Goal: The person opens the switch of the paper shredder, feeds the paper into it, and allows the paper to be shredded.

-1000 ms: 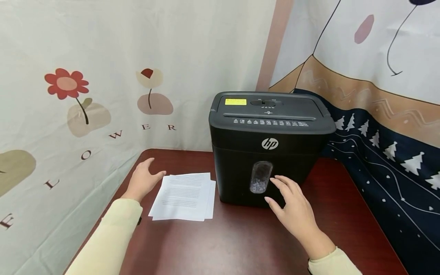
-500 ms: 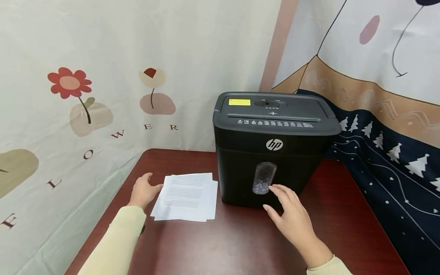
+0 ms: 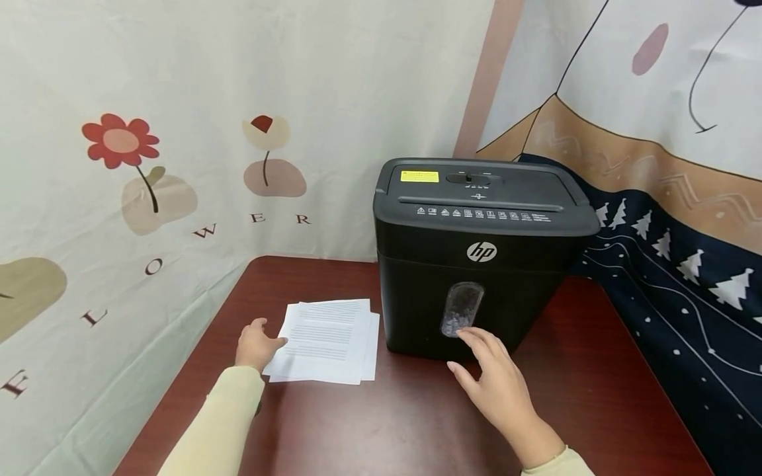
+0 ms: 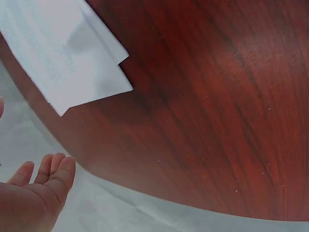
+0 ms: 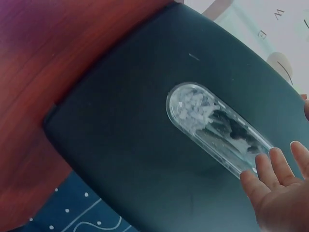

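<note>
Printed paper sheets (image 3: 324,340) lie in a loosely squared stack on the table, left of a black paper shredder (image 3: 417,291). My left hand (image 3: 257,346) is at the stack's left edge, thumb tip overlapping the sheets in the head view; the left wrist view shows its fingers (image 4: 60,171) relaxed, with the paper (image 4: 58,63) apart from them. In front of the shredder hovers my right hand (image 3: 497,383), fingers spread and loosely bent, holding nothing. Its fingertips overlap the lower part of the clear window (image 3: 462,309), behind which white shreds (image 5: 190,106) show.
The reddish-brown wooden table (image 3: 381,430) has a rounded back-left corner. A pale curtain (image 3: 333,99) with flower prints hangs behind it, and a dark blue printed cloth (image 3: 673,317) borders the right side. A feed slot (image 3: 476,203) runs across the shredder's top.
My left hand has come down and nearer along the left edge of the sheets. The right hand has shifted slightly left and lower. The head view has turned a little to the left.
</note>
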### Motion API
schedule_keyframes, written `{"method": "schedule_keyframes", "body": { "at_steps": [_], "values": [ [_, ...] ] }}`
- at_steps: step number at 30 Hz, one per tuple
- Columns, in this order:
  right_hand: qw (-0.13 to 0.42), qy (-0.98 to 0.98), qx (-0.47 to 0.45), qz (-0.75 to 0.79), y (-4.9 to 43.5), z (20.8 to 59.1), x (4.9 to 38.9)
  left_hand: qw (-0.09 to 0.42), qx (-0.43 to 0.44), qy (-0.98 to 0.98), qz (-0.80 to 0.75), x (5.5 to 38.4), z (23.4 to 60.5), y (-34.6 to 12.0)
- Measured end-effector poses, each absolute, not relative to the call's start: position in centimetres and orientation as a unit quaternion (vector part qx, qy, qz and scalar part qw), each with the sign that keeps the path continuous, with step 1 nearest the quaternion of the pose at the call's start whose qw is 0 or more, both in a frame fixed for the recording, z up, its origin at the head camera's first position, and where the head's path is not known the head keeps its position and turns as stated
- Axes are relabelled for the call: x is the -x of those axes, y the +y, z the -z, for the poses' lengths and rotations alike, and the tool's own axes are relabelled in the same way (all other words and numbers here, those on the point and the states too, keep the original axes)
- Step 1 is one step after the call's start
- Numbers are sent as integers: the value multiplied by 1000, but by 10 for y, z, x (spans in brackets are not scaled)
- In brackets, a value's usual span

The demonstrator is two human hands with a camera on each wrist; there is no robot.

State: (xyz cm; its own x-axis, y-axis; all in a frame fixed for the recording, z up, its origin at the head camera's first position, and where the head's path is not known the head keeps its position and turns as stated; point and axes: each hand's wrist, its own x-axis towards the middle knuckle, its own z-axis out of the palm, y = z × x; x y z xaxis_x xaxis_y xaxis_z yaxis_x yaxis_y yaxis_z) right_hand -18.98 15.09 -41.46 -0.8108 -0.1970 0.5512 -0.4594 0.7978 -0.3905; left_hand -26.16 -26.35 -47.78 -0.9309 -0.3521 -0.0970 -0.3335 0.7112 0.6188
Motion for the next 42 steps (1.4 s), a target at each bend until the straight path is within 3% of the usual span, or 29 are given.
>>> {"method": "schedule_keyframes", "body": {
  "at_steps": [18,42],
  "values": [
    [177,-929,-154,-287,128,435,190,-10,-175,-932,316,274,501,-258],
    [190,-923,-169,-289,120,448,194,-52,-194,-948,247,280,520,-262]
  ]
}}
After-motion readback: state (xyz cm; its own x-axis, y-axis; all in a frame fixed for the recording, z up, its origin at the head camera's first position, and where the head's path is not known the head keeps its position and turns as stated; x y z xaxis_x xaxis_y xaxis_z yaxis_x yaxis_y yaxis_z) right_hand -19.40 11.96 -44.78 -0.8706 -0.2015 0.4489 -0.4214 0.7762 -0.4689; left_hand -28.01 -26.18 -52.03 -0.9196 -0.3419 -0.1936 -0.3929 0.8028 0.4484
